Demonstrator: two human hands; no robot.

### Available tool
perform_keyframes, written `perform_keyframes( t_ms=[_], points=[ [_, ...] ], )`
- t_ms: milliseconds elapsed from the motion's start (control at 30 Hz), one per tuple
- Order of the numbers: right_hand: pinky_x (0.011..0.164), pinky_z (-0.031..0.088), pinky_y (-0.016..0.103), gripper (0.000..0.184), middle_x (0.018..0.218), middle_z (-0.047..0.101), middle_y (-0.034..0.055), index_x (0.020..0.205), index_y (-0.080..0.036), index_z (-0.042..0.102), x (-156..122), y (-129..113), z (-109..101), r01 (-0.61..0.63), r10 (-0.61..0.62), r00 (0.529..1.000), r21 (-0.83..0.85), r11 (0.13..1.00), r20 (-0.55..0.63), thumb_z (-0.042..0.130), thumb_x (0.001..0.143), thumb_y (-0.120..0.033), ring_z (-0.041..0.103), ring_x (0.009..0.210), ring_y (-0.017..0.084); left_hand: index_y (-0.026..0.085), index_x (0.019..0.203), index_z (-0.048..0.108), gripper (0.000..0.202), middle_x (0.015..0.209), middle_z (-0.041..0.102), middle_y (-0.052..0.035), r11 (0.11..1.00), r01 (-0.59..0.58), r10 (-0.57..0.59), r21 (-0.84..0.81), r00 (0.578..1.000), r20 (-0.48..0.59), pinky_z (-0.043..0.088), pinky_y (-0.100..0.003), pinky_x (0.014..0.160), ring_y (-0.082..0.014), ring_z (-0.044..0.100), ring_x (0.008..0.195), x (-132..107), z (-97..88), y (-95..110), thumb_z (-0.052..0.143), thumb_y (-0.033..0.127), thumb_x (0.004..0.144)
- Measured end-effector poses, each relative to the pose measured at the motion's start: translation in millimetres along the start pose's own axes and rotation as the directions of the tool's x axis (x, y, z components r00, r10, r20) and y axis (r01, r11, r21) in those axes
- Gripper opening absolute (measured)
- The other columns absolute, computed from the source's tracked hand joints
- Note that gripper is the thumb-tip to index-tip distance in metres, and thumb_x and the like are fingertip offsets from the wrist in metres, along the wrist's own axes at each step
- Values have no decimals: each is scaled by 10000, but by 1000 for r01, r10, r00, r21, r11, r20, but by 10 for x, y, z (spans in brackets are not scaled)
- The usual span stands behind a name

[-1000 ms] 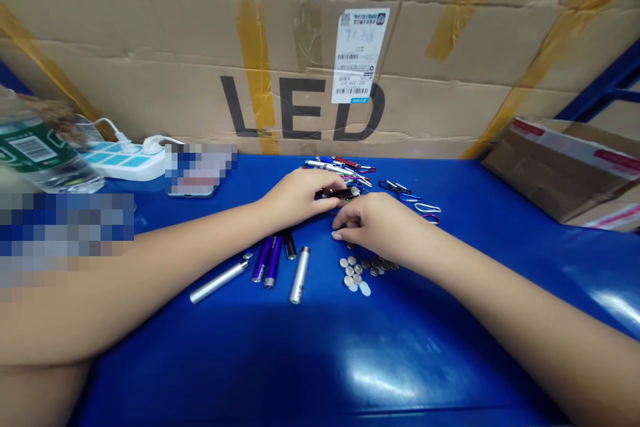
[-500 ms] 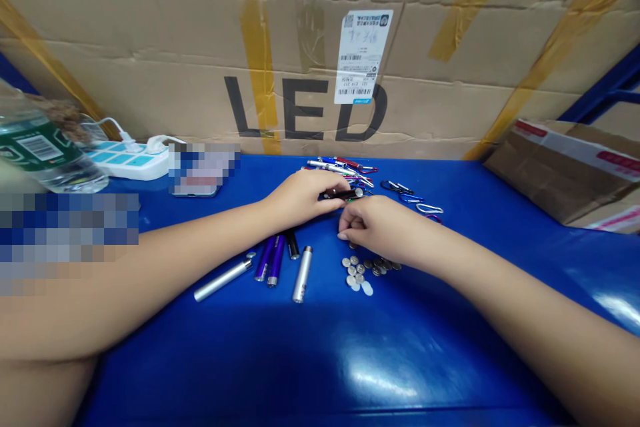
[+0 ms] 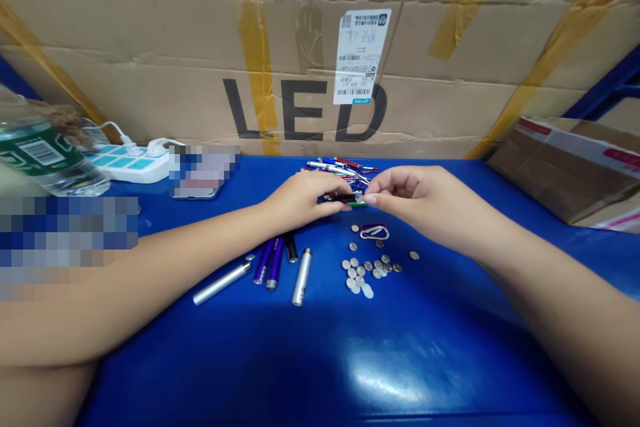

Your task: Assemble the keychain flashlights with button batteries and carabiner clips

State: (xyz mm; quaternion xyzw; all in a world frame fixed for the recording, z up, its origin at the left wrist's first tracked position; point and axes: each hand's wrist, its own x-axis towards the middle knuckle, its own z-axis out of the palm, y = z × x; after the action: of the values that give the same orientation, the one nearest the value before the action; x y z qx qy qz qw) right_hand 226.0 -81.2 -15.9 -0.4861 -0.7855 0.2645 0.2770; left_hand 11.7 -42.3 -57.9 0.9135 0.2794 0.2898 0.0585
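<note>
My left hand [image 3: 313, 197] is closed around a small black flashlight tube [image 3: 344, 198], its end pointing right. My right hand [image 3: 415, 197] is pinched at that end, thumb and forefinger on a small shiny button cell [image 3: 359, 197], partly hidden. Below the hands, several loose button cells [image 3: 352, 273] are scattered beside pale round tabs [image 3: 368, 291]. A silver carabiner [image 3: 375, 233] lies just above them. Near my left forearm are a silver tube [image 3: 302, 278], another silver tube [image 3: 223, 283], purple tubes [image 3: 273, 265] and a black tube [image 3: 291, 248].
Behind my hands lies a pile of colored flashlights [image 3: 333, 165] with clips. A large cardboard box [image 3: 190, 47] stands along the back of the blue table [image 3: 280, 367]. A power strip [image 3: 133, 163], a bottle [image 3: 40, 147] and a phone are left; a brown carton [image 3: 565, 173] is right.
My right hand has moved up and right from above the button cells to the black tube's end, uncovering more cells and the silver carabiner. My left hand keeps holding the tube.
</note>
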Motion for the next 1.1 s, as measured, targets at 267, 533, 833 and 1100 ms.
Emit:
perform_keyframes(
  t_ms=[267,533,833,1100],
  points=[
    [529,381,234,181,648,619,-3,841,-186,695,-12,28,79,103,-108,989,-52,993,-100,600,811,-338,528,587,114,184,907,644,93,836,692,3,1000,10,-10,-9,1000,-12,440,-235,700,-138,631,784,-5,6,-14,640,250,841],
    [574,395,237,213,735,666,-2,951,-224,696,-57,-22,-12,250,-270,962,-272,929,-38,515,853,-278,564,613,119,183,914,639,84,853,695,-1,1000,3,-3,-17,1000,-14,447,-241,721,-140,634,797,-1,-3,1,635,229,843],
    [714,428,290,288,917,713,47,956,-213,702,-59,-17,-24,388,-388,916,-475,790,102,441,839,-174,623,814,188,191,927,644,91,880,701,-1,1000,-3,3,-2,1000,-12,451,-242,738,-142,638,820,-7,-10,3,630,227,845],
    [542,351,239,254,659,626,-17,1034,-206,618,-79,-21,-52,231,-268,963,-424,876,-28,469,829,-221,543,584,132,181,968,644,136,902,707,-14,1000,29,-29,8,999,-20,461,-253,753,-147,642,830,-3,-3,-1,632,221,839]
  ],
)
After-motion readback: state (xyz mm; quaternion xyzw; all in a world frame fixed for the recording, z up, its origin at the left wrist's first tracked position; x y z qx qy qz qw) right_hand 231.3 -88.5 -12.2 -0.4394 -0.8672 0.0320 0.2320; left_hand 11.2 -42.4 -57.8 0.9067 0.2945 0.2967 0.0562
